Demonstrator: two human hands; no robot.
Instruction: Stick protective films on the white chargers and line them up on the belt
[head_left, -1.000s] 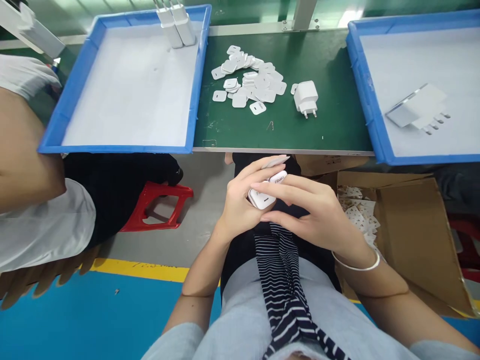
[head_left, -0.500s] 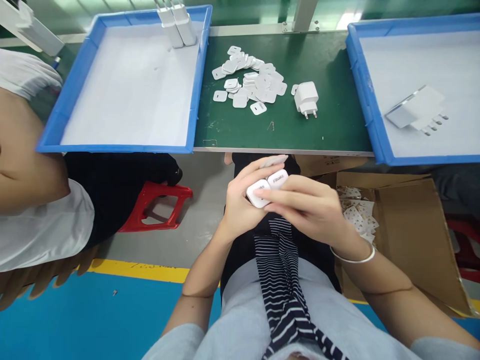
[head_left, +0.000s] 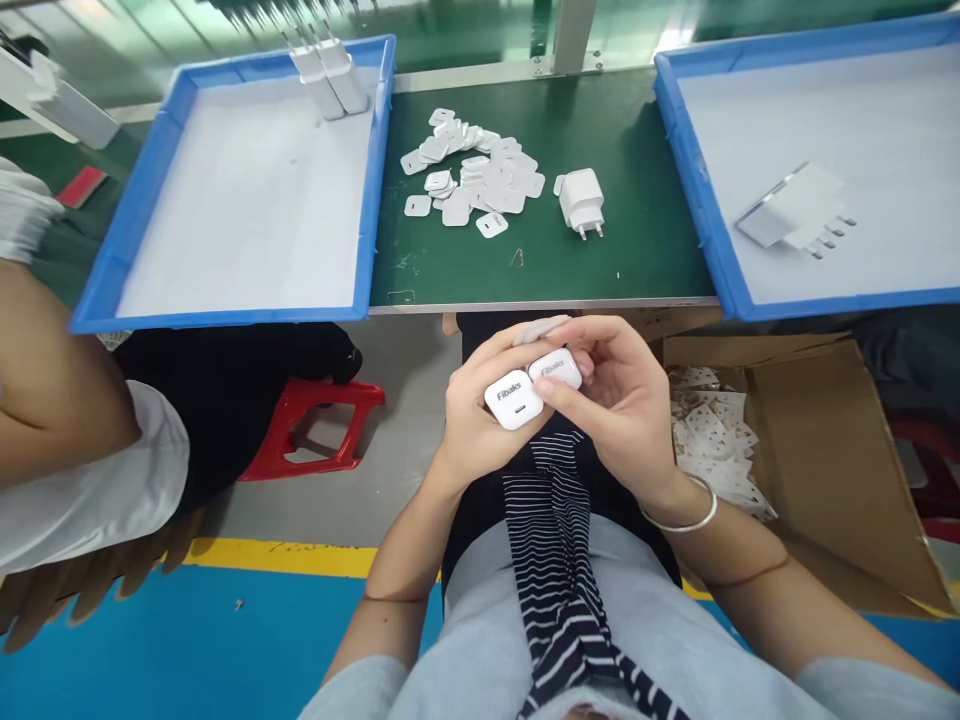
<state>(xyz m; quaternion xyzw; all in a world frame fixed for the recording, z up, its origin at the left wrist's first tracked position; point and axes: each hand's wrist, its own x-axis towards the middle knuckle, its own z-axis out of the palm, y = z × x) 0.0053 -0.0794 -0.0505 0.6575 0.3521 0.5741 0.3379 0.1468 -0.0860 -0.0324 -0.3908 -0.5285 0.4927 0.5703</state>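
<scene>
Green tabletop [head_left: 645, 255] bearing two blue trays [head_left: 371, 215] at either end, a heap of small white tags [head_left: 469, 175], and one white charger [head_left: 582, 200] between.

Grey sleeves, silver bangle [head_left: 686, 520], striped scarf [head_left: 559, 560]

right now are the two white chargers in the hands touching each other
Touching. The head view shows the left charger and the right charger pressed side by side with no gap, held between the left hand and right hand.
</scene>
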